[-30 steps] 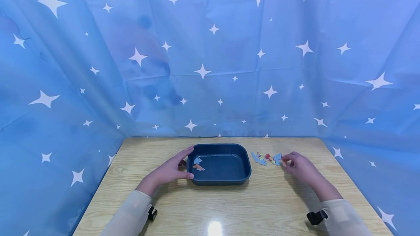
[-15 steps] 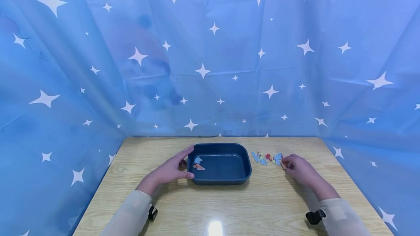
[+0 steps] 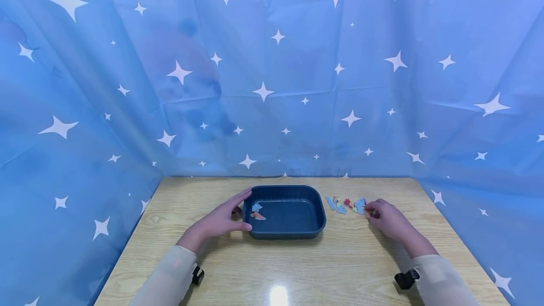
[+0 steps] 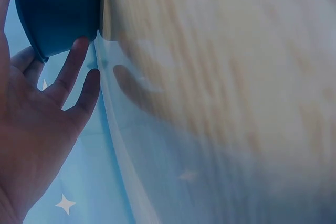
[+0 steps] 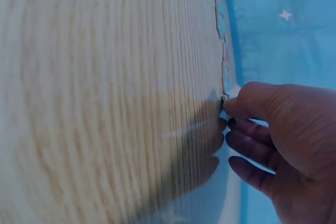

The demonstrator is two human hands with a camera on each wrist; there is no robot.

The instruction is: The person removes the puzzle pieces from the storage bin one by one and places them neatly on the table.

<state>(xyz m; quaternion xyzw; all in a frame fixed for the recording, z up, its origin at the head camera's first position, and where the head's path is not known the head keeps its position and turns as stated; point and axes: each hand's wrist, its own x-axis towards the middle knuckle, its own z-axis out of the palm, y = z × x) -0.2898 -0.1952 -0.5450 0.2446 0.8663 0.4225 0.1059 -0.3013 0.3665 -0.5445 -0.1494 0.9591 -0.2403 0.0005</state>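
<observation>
In the head view my left hand (image 3: 221,221) spans the left end of a dark blue rectangular tray (image 3: 282,236), thumb at the front corner, fingers at the back. Its fingertips meet the tray wall (image 4: 60,9) in the left wrist view. Inside the tray's left side lie a light blue puzzle piece (image 3: 257,207) and an orange one (image 3: 258,216). My right hand (image 3: 386,218) is low over the table, thumb and index pinching a small orange-brown puzzle piece (image 3: 367,214), mostly covered by the fingers. Just left of it lie several puzzle pieces (image 3: 341,209), blue, yellow and red.
The light wooden table (image 3: 331,268) extends toward me, with a bright reflection near its front. A blue curtain with white stars (image 3: 272,60) hangs behind the table and along both sides. Each sleeve has a black wrist camera (image 3: 406,279) strapped by it.
My right hand has shifted slightly forward-left, and the piece at its fingertips sits a little lower, nearer the table. The left hand and tray have stayed in place.
</observation>
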